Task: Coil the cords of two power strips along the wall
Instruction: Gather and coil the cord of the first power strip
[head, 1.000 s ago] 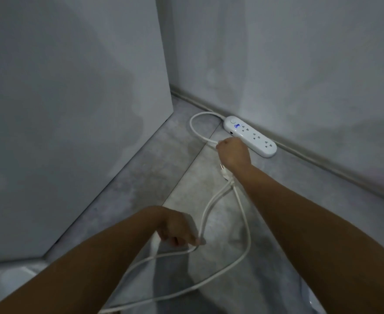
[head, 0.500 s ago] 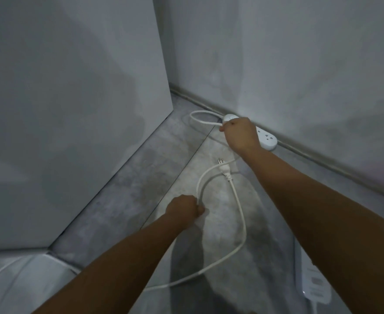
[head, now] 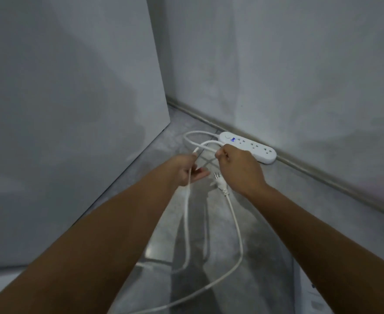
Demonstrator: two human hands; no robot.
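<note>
My fingers (head: 220,154) on both hands are pinching the long white rubbery cord (head: 187,214) mid-frame, making a loop near the white plastic power strip (head: 249,147). Next I should probably gather more cord.

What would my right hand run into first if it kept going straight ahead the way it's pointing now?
Probably the white power strip. The right hand, pinching the white cord, points up and away toward the wall, and the strip lies just beyond its knuckles against the baseboard. With a single view, depth is uncertain.
</note>
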